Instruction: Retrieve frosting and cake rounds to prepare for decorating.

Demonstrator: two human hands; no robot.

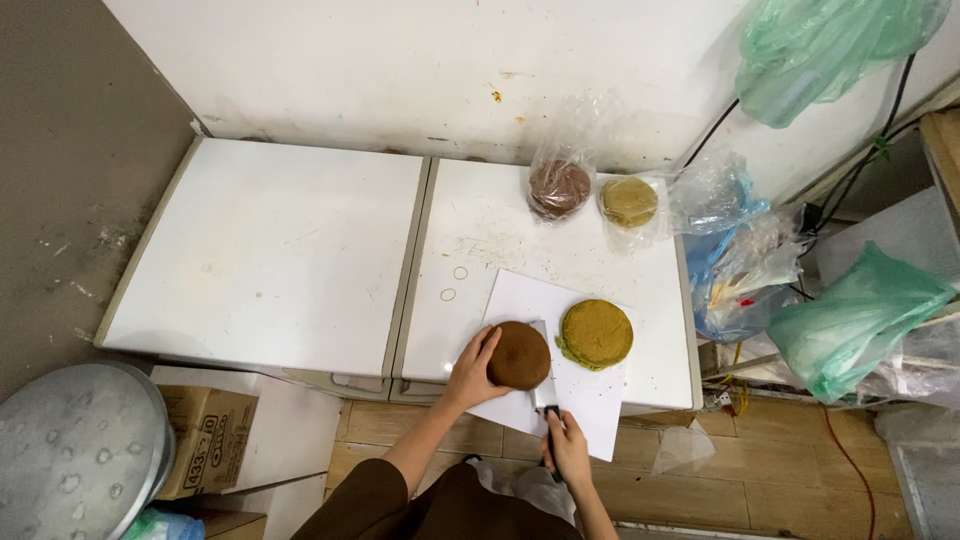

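A round brown cake layer (522,355) lies on a white sheet (585,395) at the front edge of a white chest-top surface (270,250). My left hand (474,370) cups the cake's left side. My right hand (566,446) grips the dark handle of a knife (545,392), whose blade runs up against the cake's right side. A yellow-green round cake layer (596,334) rests on the same sheet, just right of the brown one.
Two bagged cake layers, brown (558,188) and yellow (629,202), sit at the back. Plastic bags (860,325) crowd the right side. A metal lid (80,450) and a cardboard box (205,440) stand at lower left on the floor.
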